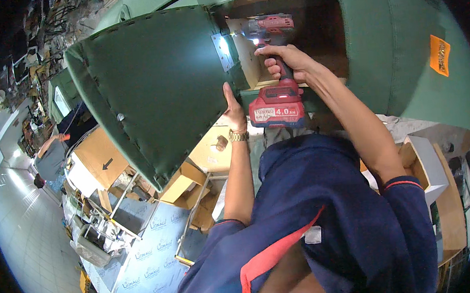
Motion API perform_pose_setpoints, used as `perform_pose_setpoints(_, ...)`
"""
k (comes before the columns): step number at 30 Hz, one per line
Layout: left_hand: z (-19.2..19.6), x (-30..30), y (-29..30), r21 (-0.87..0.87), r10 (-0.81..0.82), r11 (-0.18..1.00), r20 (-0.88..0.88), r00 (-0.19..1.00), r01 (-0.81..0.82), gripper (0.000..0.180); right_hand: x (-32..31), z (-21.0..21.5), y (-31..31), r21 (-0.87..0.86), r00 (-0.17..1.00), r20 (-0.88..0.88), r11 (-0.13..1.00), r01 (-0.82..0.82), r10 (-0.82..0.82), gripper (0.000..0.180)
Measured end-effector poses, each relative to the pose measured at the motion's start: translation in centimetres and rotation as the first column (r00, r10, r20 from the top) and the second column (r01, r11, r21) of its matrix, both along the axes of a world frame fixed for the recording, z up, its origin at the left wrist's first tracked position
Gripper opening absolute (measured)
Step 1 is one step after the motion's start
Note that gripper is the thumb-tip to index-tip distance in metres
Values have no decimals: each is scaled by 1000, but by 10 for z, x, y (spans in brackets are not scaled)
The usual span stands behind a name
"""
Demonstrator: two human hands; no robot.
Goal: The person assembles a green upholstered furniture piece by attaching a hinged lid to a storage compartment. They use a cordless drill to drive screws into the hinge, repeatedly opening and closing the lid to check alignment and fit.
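The right hand (pixel 286 61) sits in the upper middle of the frame, fingers wrapped tightly around the handle of a red cordless drill (pixel 273 67). The drill's nose points left toward a small metal bracket (pixel 223 50), brightly lit by the drill's lamp, at the edge of a wooden frame opening (pixel 292 28). Its red battery pack (pixel 277 106) hangs below the wrist. The left hand (pixel 235 111), just left of the battery, is open and pressed flat, thumb up, against the right edge of a green upholstered panel (pixel 154 87), which fills the upper left centre. A gold wristwatch (pixel 238 136) circles that wrist.

An orange rectangular label (pixel 439 55) sits on the green upholstered body (pixel 402 42) at the upper right. At the centre left, a cardboard box (pixel 102 156) bears a black arrow. Pale sheets with repeated blue print (pixel 150 256) lie at the lower left.

The panel's lower edge runs diagonally above the cluttered boxes. Open tiled floor (pixel 22 226) stretches along the left rim, where another person (pixel 50 154) stands.
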State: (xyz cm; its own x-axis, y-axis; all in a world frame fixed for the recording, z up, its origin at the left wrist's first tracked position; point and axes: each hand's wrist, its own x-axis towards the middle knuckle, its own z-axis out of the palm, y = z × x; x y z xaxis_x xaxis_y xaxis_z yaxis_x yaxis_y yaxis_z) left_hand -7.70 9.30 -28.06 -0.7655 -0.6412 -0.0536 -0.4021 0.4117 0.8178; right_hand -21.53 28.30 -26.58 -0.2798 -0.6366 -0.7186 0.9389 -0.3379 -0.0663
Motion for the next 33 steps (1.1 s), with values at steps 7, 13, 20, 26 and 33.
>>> perform_pose_setpoints(7,20,-6,-7,15,20,1000,96,995,-21,50,10,-4,5,-93,996,-35,993,75,-78,21)
perform_pose_setpoints(13,56,3,-16,385,366,905,-485,795,-182,46,32,54,85,75,965,-225,985,156,-136,28)
perform_pose_setpoints(20,75,-25,30,-302,-591,806,-359,722,509,70,54,129,191,505,764,-645,741,443,-17,26)
perform_pose_setpoints(26,66,-60,118,-613,-880,355,35,474,706,93,78,144,261,581,640,-763,536,613,95,24)
perform_pose_setpoints(33,69,-59,117,-472,-908,298,128,399,829,70,103,133,291,534,570,-820,438,723,58,23)
